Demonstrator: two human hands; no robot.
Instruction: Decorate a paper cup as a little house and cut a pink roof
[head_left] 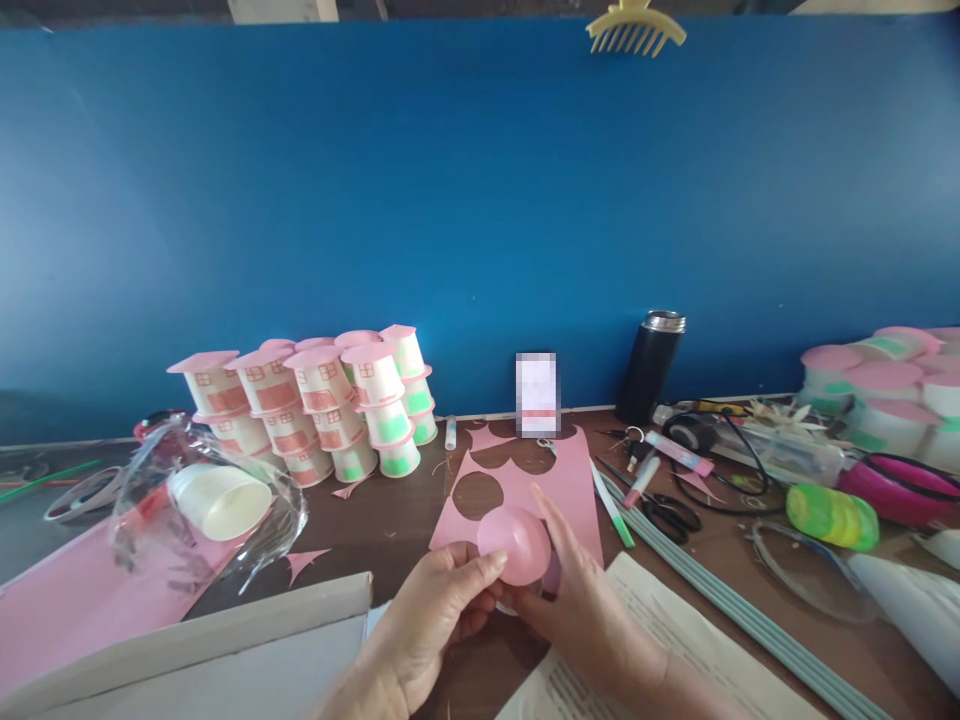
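My left hand and my right hand meet at the middle front, both closed round a small paper cup topped by a round pink paper lid. The cup itself is mostly hidden under the lid and my fingers. My left thumb presses the lid's left edge. My right forefinger lies along its right edge. Just behind lies a pink paper sheet with round holes cut out of it.
Stacked cups decorated as little houses stand at the back left. A plastic bag of plain cups lies left, a cardboard box at the front left. Scissors, a black flask, green tape and more lidded cups sit right.
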